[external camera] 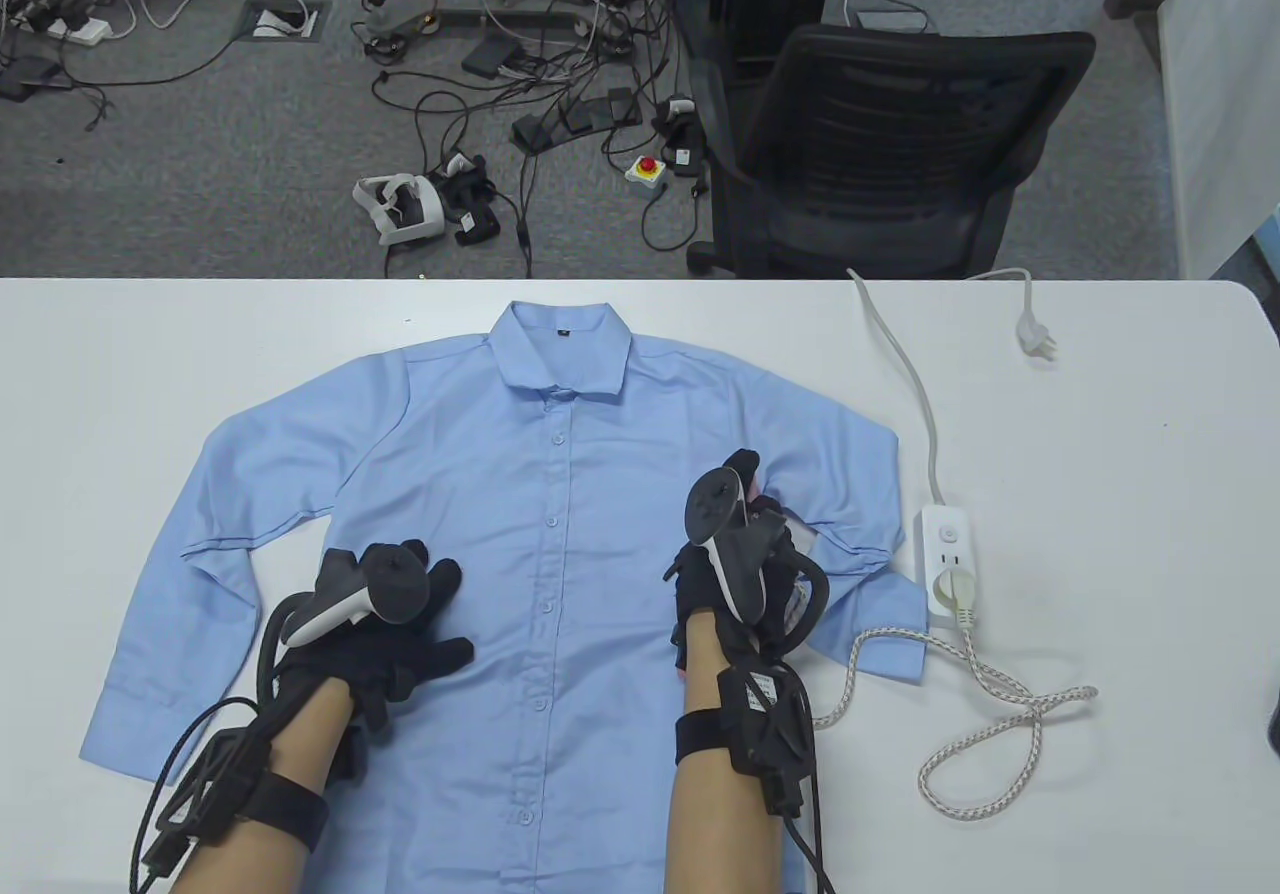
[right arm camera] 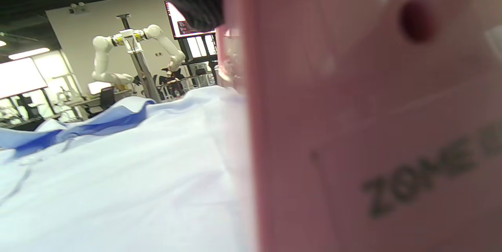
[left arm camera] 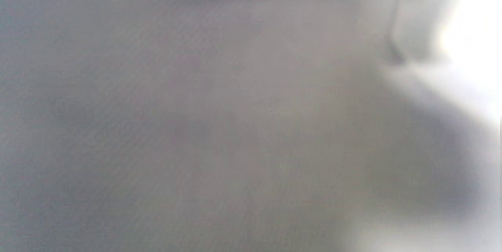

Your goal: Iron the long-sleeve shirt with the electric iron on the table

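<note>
A white surface (external camera: 120,354) is carrying a light blue long-sleeve shirt (external camera: 540,494), lying buttoned and spread flat. The left hand (external camera: 385,624) is pressing it with relaxed, spread fingers. The right hand (external camera: 740,559) is gripping a pink iron (right arm camera: 372,118) standing on the shirt.

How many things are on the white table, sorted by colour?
Blue: 1, the shirt
White: 1, the power strip
Pink: 1, the iron under the right hand
Black gloved hands: 2, with the left hand
Total: 5

Black office chair (external camera: 880,144) behind table, cables (external camera: 520,64) (tangled) on floor.
</note>
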Tool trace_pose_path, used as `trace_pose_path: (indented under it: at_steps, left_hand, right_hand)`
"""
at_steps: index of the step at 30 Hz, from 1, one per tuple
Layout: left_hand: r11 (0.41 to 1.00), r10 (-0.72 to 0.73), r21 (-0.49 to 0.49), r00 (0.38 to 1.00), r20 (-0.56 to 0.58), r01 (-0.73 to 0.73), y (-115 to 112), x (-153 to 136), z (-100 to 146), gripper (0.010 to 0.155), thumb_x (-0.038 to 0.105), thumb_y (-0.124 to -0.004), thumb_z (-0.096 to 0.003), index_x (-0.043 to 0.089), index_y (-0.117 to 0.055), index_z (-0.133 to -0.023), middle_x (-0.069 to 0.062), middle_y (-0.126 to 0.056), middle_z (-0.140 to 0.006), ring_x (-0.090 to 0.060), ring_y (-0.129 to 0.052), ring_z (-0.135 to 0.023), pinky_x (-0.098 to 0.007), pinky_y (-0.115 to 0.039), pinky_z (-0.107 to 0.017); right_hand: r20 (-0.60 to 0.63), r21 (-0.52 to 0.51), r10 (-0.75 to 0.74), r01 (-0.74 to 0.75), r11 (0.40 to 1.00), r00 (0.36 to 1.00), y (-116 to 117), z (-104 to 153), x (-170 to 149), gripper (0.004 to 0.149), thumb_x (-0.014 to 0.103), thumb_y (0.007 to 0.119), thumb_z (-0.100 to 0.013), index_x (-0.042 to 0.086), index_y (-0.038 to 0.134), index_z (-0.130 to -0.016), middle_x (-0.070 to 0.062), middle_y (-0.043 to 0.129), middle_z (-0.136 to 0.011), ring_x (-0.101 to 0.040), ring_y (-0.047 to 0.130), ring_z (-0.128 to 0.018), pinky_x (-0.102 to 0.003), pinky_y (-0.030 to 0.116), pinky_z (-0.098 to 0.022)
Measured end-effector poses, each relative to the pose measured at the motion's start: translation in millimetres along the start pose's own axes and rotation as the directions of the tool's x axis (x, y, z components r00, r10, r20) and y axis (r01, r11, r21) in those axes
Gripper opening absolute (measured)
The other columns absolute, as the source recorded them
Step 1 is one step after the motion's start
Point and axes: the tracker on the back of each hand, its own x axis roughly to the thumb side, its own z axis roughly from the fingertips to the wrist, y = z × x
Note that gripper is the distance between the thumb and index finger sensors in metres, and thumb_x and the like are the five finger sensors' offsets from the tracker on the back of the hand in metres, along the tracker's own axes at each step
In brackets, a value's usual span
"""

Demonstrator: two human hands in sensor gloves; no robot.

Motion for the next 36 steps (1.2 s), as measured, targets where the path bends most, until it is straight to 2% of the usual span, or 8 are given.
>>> trace_pose_path:
  at_steps: [4, 10, 14, 16, 19, 20, 26, 36]
  left_hand:
    - [1.000, -0.003, -0.004, 1.000, -0.007, 0.003, 1, -2, -2, 0.082, 0.076, -0.060, -0.0440, 0.048, -0.011, -0.103, 0.006, 0.010, -0.115, -0.026, 0.010, -0.104, -0.064, 0.001, -0.068]
    - [1.000, 0.001, 0.008, 1.000, -0.006, -0.001, 2, -3, -3, 0.082, 0.076, -0.060, -0.0435, 0.048, -0.011, -0.103, 0.006, 0.010, -0.115, -0.026, 0.010, -0.104, -0.064, 0.001, -0.068]
    - [1.000, -0.005, 0.010, 1.000, -0.009, 0.005, 3, -5, -3, 0.082, 0.076, -0.061, -0.0436, 0.048, -0.012, -0.104, 0.006, 0.009, -0.116, -0.027, 0.009, -0.105, -0.064, 0.000, -0.068]
    - [1.000, -0.004, 0.011, 1.000, -0.013, 0.004, 4, -7, -3, 0.082, 0.076, -0.061, -0.0435, 0.048, -0.013, -0.104, 0.006, 0.009, -0.116, -0.027, 0.008, -0.105, -0.064, 0.000, -0.068]
    - [1.000, 0.001, 0.016, 1.000, -0.016, -0.001, 4, -9, -3, 0.082, 0.076, -0.061, -0.0434, 0.048, -0.013, -0.104, 0.006, 0.008, -0.116, -0.026, 0.008, -0.105, -0.064, 0.000, -0.068]
    - [1.000, 0.004, 0.017, 1.000, -0.014, -0.003, 4, -10, -3, 0.082, 0.076, -0.061, -0.0435, 0.048, -0.013, -0.104, 0.006, 0.008, -0.116, -0.026, 0.008, -0.105, -0.064, 0.000, -0.068]
    - [1.000, -0.006, 0.017, 1.000, -0.020, 0.007, 4, -9, -3, 0.082, 0.076, -0.061, -0.0433, 0.048, -0.013, -0.104, 0.006, 0.008, -0.116, -0.027, 0.007, -0.105, -0.065, -0.001, -0.068]
    - [1.000, 0.009, 0.024, 1.000, -0.013, -0.008, 3, -10, -2, 0.082, 0.076, -0.061, -0.0434, 0.048, -0.013, -0.104, 0.006, 0.008, -0.116, -0.026, 0.008, -0.105, -0.064, 0.000, -0.068]
  right_hand:
    - [-0.029, -0.003, -0.175, 0.175, 0.985, 0.984, -12, 6, 4, 0.069, 0.035, 0.073, -0.040, 0.034, 0.035, -0.097, -0.015, 0.067, -0.079, -0.013, 0.089, -0.041, -0.036, 0.081, -0.037]
    - [0.061, 0.071, -0.185, 0.181, 0.981, 0.981, -32, 44, 47, 0.069, 0.036, 0.073, -0.040, 0.033, 0.036, -0.098, -0.015, 0.068, -0.077, -0.013, 0.089, -0.041, -0.035, 0.082, -0.037]
    - [0.118, 0.037, -0.131, 0.127, 0.991, 0.984, -18, 81, 66, 0.067, 0.036, 0.074, -0.040, 0.035, 0.039, -0.097, -0.015, 0.071, -0.076, -0.013, 0.091, -0.038, -0.035, 0.083, -0.035]
    - [0.131, 0.032, -0.072, 0.068, 0.997, 0.989, -1, 97, 70, 0.067, 0.037, 0.074, -0.040, 0.035, 0.039, -0.097, -0.015, 0.071, -0.075, -0.012, 0.090, -0.038, -0.035, 0.083, -0.034]
    - [0.118, 0.076, -0.072, 0.064, 0.995, 0.990, 12, 110, 71, 0.067, 0.037, 0.074, -0.040, 0.035, 0.039, -0.097, -0.015, 0.070, -0.075, -0.013, 0.089, -0.037, -0.035, 0.082, -0.035]
    - [0.143, 0.033, -0.050, 0.046, 0.998, 0.988, 13, 115, 75, 0.067, 0.037, 0.074, -0.040, 0.034, 0.039, -0.097, -0.015, 0.071, -0.075, -0.012, 0.090, -0.037, -0.035, 0.082, -0.035]
    - [0.132, 0.109, -0.088, 0.074, 0.991, 0.987, 14, 127, 87, 0.067, 0.038, 0.073, -0.040, 0.033, 0.039, -0.098, -0.015, 0.071, -0.075, -0.012, 0.090, -0.038, -0.035, 0.083, -0.035]
    - [0.145, 0.015, 0.132, -0.136, 0.991, 0.981, 16, 130, 87, 0.066, 0.041, 0.068, -0.041, 0.039, 0.035, -0.097, -0.012, 0.073, -0.073, -0.009, 0.089, -0.037, -0.034, 0.083, -0.034]
